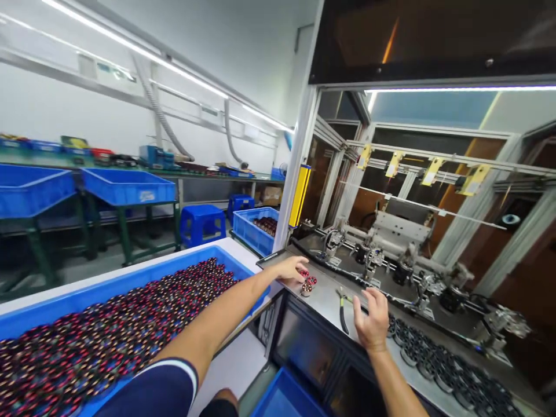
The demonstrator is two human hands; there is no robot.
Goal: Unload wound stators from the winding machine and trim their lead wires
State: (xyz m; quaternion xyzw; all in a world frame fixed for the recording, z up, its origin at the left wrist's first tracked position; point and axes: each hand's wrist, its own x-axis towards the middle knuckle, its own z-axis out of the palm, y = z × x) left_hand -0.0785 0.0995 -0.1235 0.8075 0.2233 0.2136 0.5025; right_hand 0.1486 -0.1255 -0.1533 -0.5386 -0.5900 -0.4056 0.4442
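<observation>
My left hand (292,269) reaches across to the grey metal ledge (324,301) of the machine, fingers curled down on a small cluster of red-and-copper wound parts (307,282). My right hand (372,317) hovers over the same ledge with fingers spread and nothing in it, just right of a pair of green-handled pliers (343,307). A row of dark round parts (438,362) lies along the ledge to the right of that hand.
A large blue tray (130,278) full of wound parts sits on the white table at left. A smaller blue bin (254,227) stands behind it, another blue bin (282,399) is below. Machine fixtures (391,243) and a yellow light-curtain post (299,194) stand beyond the ledge.
</observation>
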